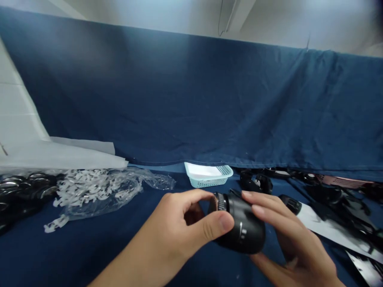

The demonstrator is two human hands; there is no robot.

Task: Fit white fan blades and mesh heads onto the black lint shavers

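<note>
Between my two hands is a black cylindrical housing (245, 231), tilted on its side above the blue cloth. A ridged ring (222, 202) circles its left end, and a pale marking shows on its lower side. My left hand (191, 227) grips that ringed end between thumb and fingers. Around the right end curves my right hand (287, 235), its fingers on top and its thumb underneath. The inside of the housing and part of the left fingers are hidden.
A light blue basket (209, 181) holding white paper stands behind the hands. At left are white plastic clips (86, 187) on a clear bag (128, 191) and black shiny rings (26, 187). Dark parts (338, 199) crowd the right. A blue curtain (179, 95) hangs behind.
</note>
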